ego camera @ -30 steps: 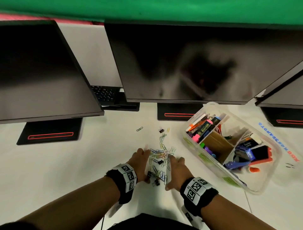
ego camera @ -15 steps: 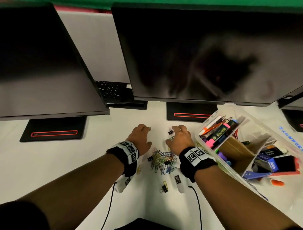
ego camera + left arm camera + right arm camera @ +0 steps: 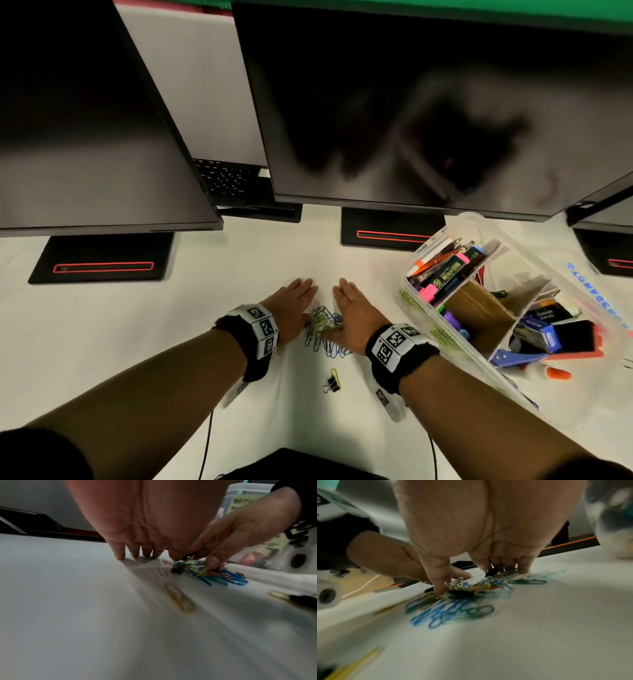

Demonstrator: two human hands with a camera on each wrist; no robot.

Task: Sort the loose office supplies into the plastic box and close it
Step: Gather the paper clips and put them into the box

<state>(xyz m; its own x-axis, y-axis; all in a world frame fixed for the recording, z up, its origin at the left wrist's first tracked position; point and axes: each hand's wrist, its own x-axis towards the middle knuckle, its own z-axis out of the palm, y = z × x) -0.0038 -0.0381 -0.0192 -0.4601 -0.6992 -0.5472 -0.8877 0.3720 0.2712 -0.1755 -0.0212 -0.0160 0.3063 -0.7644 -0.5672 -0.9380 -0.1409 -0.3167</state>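
Left hand [image 3: 294,306] and right hand [image 3: 352,312], each grip apart with fingers straight, flank a paper clip pile [image 3: 322,323] on the white surface [image 3: 120,325], beside the open plastic box [image 3: 455,339].

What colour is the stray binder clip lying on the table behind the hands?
The small binder clip is black with yellow wire handles, clearest in the head view.
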